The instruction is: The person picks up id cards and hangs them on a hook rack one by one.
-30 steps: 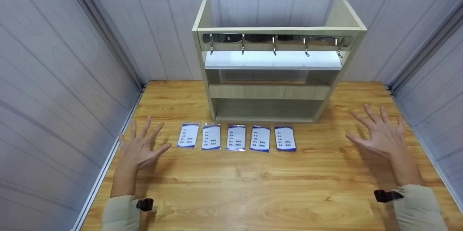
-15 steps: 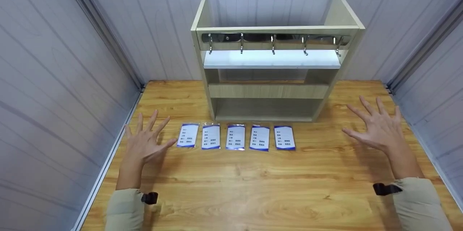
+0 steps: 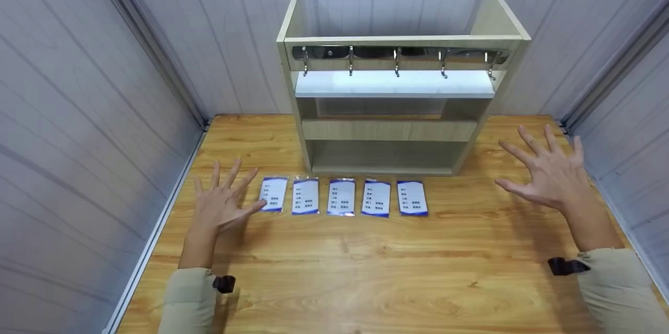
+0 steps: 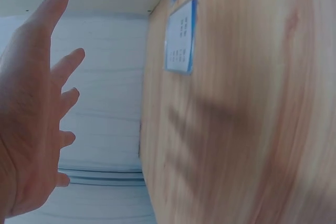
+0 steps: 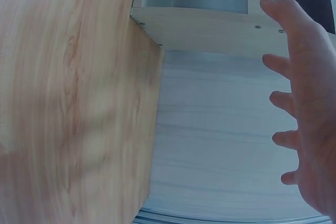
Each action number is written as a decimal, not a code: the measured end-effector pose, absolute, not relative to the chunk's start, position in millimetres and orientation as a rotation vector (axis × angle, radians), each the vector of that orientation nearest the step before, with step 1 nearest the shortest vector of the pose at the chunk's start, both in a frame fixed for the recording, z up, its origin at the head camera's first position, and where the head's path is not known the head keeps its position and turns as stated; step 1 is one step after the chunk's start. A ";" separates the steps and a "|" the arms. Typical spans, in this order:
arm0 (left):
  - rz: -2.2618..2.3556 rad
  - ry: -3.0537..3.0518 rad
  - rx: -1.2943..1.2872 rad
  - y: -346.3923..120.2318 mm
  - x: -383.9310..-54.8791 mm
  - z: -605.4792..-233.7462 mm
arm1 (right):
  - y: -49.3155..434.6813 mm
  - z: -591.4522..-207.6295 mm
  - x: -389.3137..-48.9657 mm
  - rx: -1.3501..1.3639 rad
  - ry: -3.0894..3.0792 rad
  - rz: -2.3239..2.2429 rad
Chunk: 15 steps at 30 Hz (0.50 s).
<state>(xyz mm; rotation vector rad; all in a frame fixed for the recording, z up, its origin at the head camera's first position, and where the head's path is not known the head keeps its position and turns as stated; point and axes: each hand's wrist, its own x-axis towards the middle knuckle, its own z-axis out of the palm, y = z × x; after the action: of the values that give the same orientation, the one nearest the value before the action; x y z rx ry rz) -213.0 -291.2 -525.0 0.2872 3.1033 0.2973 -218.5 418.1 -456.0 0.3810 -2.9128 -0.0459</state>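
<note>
Several white cards with blue edges and printed text lie in a row on the wooden table, in front of the shelf. My left hand (image 3: 222, 207) is held above the table at the left with its fingers spread. Its thumb tip overlaps the leftmost card (image 3: 275, 193) in the head view; in the left wrist view that card (image 4: 180, 36) lies on the table apart from the hand. My right hand (image 3: 554, 180) hovers with spread fingers over the table at the right, well away from the rightmost card (image 3: 412, 198). Neither hand holds anything.
A pale wooden shelf unit (image 3: 389, 131) stands at the back of the table. Across its top front runs a shiny metal rail with several hooks (image 3: 396, 61). Grey panelled walls enclose the table (image 3: 366, 276) at the left, back and right.
The left hand has moved right and slightly forward, toward the leftmost card. The right hand has shifted forward, its fingers still spread. The cards and shelf stay in place.
</note>
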 end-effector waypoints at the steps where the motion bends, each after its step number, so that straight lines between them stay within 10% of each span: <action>1: 0.306 3.098 0.289 -289.6 -213.6 -526.4 | 417.2 -454.0 -219.2 0.387 -2.904 -0.054; 15: 0.390 3.089 0.360 -268.7 -227.6 -547.6 | 411.2 -430.8 -226.8 0.430 -2.715 0.044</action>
<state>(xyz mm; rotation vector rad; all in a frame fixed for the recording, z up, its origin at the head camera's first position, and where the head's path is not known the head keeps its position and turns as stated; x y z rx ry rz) -227.6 -268.7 -547.6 0.3602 3.0885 0.3895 -226.8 411.2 -430.8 0.4296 -2.7153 0.0445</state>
